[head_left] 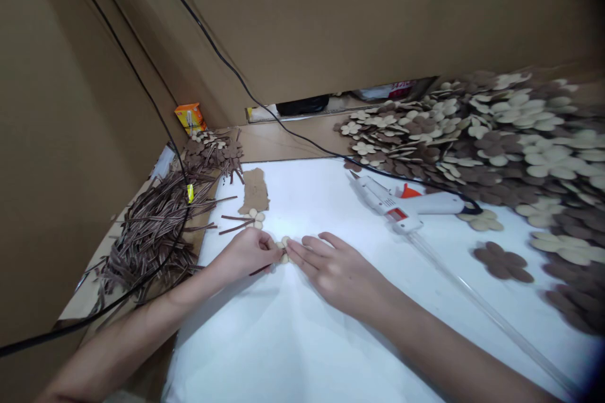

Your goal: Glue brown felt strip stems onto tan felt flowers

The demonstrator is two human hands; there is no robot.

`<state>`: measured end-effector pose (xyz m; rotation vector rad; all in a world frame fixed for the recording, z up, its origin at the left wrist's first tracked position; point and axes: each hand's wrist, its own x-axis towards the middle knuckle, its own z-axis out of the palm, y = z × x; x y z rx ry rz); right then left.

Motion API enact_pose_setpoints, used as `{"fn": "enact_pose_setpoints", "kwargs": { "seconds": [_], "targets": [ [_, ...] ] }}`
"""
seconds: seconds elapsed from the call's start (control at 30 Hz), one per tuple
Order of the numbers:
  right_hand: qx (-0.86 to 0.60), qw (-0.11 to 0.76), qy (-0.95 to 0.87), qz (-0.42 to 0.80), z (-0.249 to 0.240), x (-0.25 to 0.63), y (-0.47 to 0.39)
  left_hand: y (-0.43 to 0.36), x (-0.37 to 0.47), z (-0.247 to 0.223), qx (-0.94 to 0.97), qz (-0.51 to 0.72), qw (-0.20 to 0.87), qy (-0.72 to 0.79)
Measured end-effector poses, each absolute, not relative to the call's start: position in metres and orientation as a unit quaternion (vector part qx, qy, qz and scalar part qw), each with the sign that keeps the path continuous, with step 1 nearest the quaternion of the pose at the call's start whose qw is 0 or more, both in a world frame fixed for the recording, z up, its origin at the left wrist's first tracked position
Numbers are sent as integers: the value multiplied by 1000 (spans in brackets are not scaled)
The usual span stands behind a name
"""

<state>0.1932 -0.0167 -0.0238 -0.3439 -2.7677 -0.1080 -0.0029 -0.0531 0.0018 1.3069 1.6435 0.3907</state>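
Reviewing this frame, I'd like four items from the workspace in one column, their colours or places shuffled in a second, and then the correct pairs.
Column one:
1. glue gun
2. brown strips
3. small box
4. rectangular patch

Column two:
A. orange and yellow
B. tan, lying flat on the white board
C. white, with a clear rod extending from it
D. heaped along the left side of the white board

Right pairs: 1-C, 2-D, 3-A, 4-B
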Motion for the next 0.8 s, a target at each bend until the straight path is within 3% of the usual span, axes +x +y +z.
{"fn": "enact_pose_setpoints", "kwargs": {
  "seconds": [0.13,0.2,0.37,0.8],
  "targets": [
    [-166,221,-947,165,-23,198,-4,-55,-3,0,537,164,462,687],
    [-189,237,-929,210,-21,199,-1,-55,-3,-1,534,165,460,690],
    [-146,275,-944,105,-18,197,-5,-55,-5,-6,528,177,471,684],
    [-85,207,-974,-47,-22,195,-8,-54,-5,-5,502,197,508,672]
  ]
}}
